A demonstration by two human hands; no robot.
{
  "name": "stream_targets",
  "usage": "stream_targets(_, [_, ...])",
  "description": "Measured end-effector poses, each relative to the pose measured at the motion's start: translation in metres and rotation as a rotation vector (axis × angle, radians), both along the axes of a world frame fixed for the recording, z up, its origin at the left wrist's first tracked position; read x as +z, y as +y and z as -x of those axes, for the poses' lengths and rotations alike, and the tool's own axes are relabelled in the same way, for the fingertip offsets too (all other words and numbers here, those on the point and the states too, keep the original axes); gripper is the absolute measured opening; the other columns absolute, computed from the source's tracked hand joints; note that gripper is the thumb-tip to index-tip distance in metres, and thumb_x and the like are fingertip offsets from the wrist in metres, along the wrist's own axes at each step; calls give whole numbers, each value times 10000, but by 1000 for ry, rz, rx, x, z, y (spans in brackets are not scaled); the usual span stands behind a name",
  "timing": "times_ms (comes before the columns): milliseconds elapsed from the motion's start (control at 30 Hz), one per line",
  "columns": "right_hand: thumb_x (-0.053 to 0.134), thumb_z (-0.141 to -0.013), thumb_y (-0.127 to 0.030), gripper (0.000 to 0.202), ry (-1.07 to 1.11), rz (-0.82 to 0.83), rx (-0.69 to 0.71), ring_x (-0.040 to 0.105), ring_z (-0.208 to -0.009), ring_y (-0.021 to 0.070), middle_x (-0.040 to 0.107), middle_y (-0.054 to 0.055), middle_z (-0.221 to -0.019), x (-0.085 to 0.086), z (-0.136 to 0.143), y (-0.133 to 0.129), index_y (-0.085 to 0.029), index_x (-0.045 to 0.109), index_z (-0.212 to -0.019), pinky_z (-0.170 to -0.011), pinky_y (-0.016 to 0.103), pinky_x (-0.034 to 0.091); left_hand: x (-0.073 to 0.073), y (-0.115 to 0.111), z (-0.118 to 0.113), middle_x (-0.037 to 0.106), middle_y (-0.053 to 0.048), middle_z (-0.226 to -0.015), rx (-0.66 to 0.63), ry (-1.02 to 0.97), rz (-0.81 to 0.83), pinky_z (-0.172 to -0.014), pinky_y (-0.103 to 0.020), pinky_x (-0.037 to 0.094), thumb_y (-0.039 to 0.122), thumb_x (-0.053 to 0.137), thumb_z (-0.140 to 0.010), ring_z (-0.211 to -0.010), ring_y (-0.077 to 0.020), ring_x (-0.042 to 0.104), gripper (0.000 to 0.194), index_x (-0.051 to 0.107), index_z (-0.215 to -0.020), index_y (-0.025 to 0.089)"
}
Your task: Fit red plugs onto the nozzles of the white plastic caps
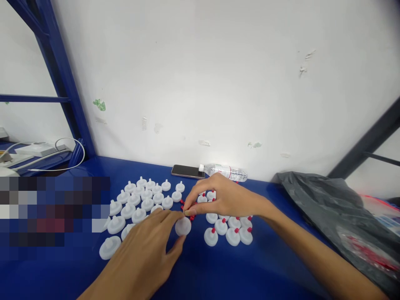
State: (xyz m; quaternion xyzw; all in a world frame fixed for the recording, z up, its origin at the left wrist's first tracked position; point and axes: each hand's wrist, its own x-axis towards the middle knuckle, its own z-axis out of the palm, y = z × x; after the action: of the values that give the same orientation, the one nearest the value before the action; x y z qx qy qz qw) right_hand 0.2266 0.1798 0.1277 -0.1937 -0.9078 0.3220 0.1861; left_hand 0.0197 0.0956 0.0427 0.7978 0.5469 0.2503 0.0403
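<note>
My left hand (146, 243) grips a white plastic disc (183, 226) by its edges, between thumb and fingers, with its round face toward me. Just above that disc, my right hand (215, 196) is closed in a pinch at its far side; what lies between the fingertips is too small to make out. Small red caps (192, 217) lie on the table around the right fingertips. Left of my hands stand several white discs (147, 204) with bare short stems. To the right, several white discs with red-capped stems (221, 226) are grouped, partly hidden by my right hand.
On the blue table (200, 271), a phone (187, 171) and a clear bottle (225, 171) lie against the wall. A grey plastic bag (315, 204) and a clear bag of red pieces (371, 253) sit at right. Blue frame posts (67, 83) rise at left, near white cables (83, 154).
</note>
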Motion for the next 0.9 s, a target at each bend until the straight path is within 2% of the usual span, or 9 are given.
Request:
stream_targets(100, [731,-953,-333,139,13,0,12,744,-885,140,806,2,-977,1,1,-2,-229,804,-1009,-813,272,576,9,1,4,745,-45,-941,0,-94,-94,-700,-347,562,318,523,-956,-798,-226,724,240,713,-1087,256])
stream_targets(167, [729,-954,-342,150,17,-14,0,737,-857,135,804,3,-940,1,1,-3,-223,808,-1000,-794,269,568,13,2,5,728,-17,-873,-5,-143,-126,-652,-317,550,323,546,-944,-668,-186,682,221,716,-1075,270])
stream_targets(267, [749,-937,-346,133,61,19,-33,727,-826,128,800,-6,-924,0,0,-2,-234,809,-979,-758,266,562,16,2,3,727,9,-835,19,-282,-66,-559,-276,524,389,573,-950,-545,-145,626,228,718,-1094,287])
stream_targets(433, [784,-902,-336,105,226,61,-141,729,-851,151,799,0,-908,-2,4,1,-251,814,-957,-759,294,564,26,0,0,806,-41,-1012,45,-741,237,-651,-292,620,573,639,-904,-804,-221,771,405,703,-1169,274])
stream_targets(533, [793,-892,-338,110,334,116,-170,725,-829,154,791,6,-885,-8,11,-1,-240,811,-939,-743,293,570,34,0,4,818,-57,-1030,-15,-890,333,-729,-328,647,577,693,-866,-752,-214,773,480,689,-1224,257])
stream_targets(667, [774,-913,-268,46,376,3,-194,702,-823,141,789,-6,-899,-25,20,-17,-247,804,-941,-770,274,549,43,-4,10,793,-61,-1191,-51,-1038,489,-908,-363,629,522,753,-845,-998,-248,779,484,712,-1250,259])
stream_targets(767, [741,-947,-260,60,385,-178,-211,689,-834,137,788,-10,-893,-44,19,-41,-254,788,-983,-808,264,532,35,-15,8,799,-64,-1155,-72,-1216,603,-924,-353,624,524,793,-808,-1077,-261,758,462,761,-1164,232])
stream_targets(833, [704,-976,-272,87,402,-241,-227,701,-829,136,792,-1,-895,-58,13,-60,-257,778,-1019,-808,252,540,20,-26,3,807,-69,-1106,-96,-1255,669,-860,-322,629,554,829,-760,-1030,-254,768,504,774,-1136,223])
stream_targets(900, [693,-981,-271,109,418,-229,-241,719,-807,138,793,11,-887,-74,7,-77,-264,778,-1048,-773,232,559,-1,-36,-4,804,-95,-1105,-109,-1244,744,-717,-318,627,597,843,-725,-895,-244,777,563,772,-1133,215])
